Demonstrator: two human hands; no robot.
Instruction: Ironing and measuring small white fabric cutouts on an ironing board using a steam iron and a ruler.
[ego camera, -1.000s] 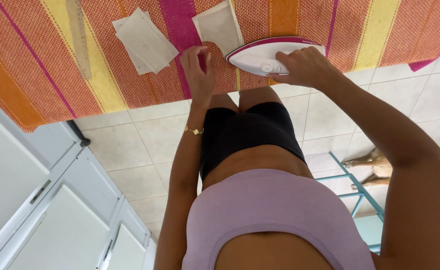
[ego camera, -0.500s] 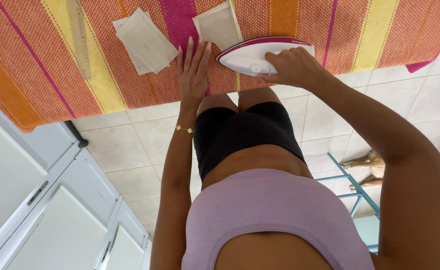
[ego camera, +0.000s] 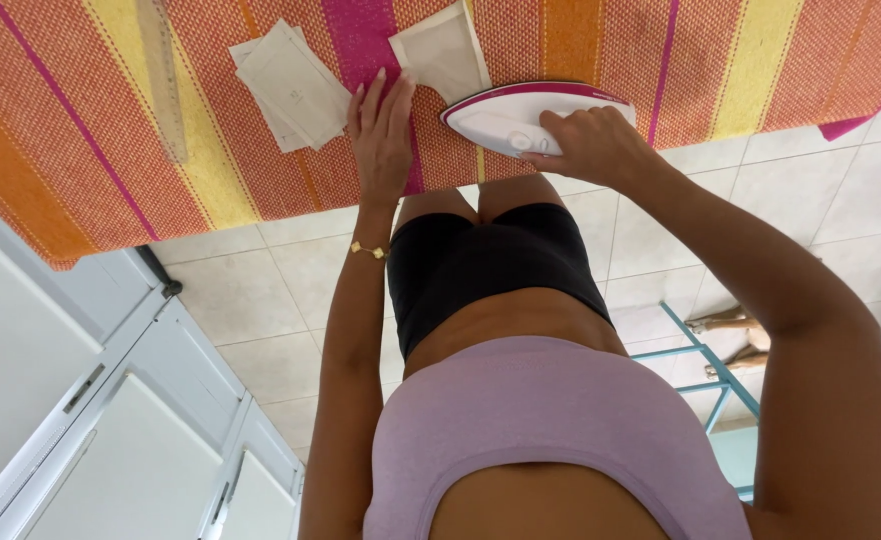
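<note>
Gripping the handle of a white and magenta iron [ego camera: 531, 118], the right hand [ego camera: 589, 148] has its fingers clenched around it, so the iron sits directly under and within that grip, its pointed nose aimed toward the person's left. The iron rests sole-down on a striped cloth [ego camera: 741, 70] of orange, yellow and pink that covers the counter and hangs over its near edge. Just beyond the iron's nose lies a pale cream fabric piece [ego camera: 443, 50], and the iron's tip touches or overlaps its near corner; the exact contact is hard to tell. The left hand [ego camera: 383, 140] lies flat and released on the cloth, palm down, fingers stretched out and together, grasping nothing; its fingertips [ego camera: 386, 85] reach the near edge of that cream piece, close beside the iron's nose. A thin gold bracelet [ego camera: 369, 250] circles the left wrist. Farther to the left, a small stack of similar pale fabric pieces [ego camera: 291, 85] lies on the cloth, just beside the left hand but apart from the iron. Beyond that, a long clear ruler [ego camera: 164, 80] lies on a yellow stripe, well apart from both hands. Below the counter are pale floor tiles [ego camera: 231, 300], white cabinet doors [ego camera: 111, 430] at the left, and a teal metal frame [ego camera: 711, 370] at the right.
</note>
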